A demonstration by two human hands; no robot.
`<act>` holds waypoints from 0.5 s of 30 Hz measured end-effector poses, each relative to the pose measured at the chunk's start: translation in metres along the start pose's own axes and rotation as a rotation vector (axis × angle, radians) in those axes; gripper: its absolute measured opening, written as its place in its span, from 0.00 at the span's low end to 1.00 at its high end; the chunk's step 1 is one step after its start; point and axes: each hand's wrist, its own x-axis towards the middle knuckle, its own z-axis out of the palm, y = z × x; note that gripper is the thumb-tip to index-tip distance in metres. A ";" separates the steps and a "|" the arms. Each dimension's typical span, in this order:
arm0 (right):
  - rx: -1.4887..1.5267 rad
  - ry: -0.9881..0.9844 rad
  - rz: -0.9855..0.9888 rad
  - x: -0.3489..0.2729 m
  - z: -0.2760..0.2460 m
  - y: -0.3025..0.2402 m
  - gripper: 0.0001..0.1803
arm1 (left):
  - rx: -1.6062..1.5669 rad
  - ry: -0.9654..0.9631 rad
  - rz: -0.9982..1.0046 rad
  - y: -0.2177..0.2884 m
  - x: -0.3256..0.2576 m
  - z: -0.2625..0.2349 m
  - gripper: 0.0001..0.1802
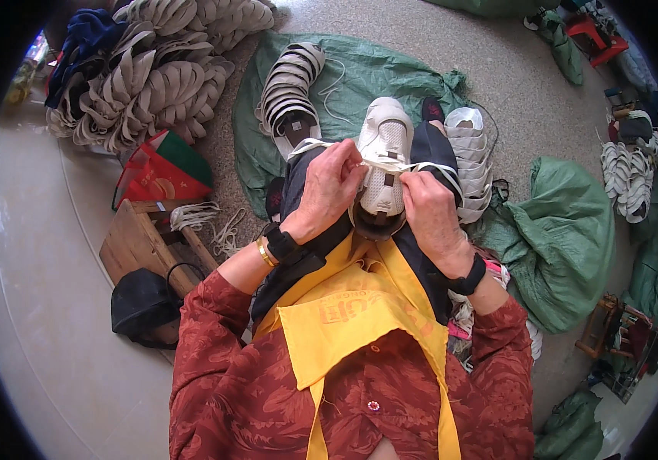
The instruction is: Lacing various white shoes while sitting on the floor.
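Note:
A white shoe upper with perforated panels and a dark opening is held between my knees, its toe pointing away from me. A white shoelace runs across its middle, and its loose ends trail over both my legs. My left hand is closed in a pinch on the lace at the shoe's left side. At the right side, the fingers of my right hand pinch the lace close against the upper. What lies under the fingertips is partly hidden.
Nested shoe uppers lie on a green sheet beyond my left knee; another white stack stands right. A big pile of uppers fills the far left. A wooden stool with loose laces and a green sack flank me.

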 end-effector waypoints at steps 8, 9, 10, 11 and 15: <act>0.054 0.030 -0.044 0.013 -0.007 -0.013 0.07 | 0.003 -0.107 0.047 0.003 -0.007 -0.009 0.14; 0.192 0.010 -0.011 0.013 -0.006 -0.018 0.07 | 0.007 -0.105 0.053 0.002 -0.007 -0.008 0.15; 0.331 -0.009 0.022 0.011 -0.007 -0.026 0.07 | 0.010 -0.103 0.059 0.001 -0.008 -0.007 0.15; 0.469 -0.029 0.056 0.010 -0.006 -0.032 0.07 | 0.013 -0.101 0.065 0.000 -0.008 -0.006 0.16; 0.438 0.012 0.075 0.022 0.011 -0.025 0.04 | 0.063 -0.087 0.064 -0.005 -0.009 0.000 0.13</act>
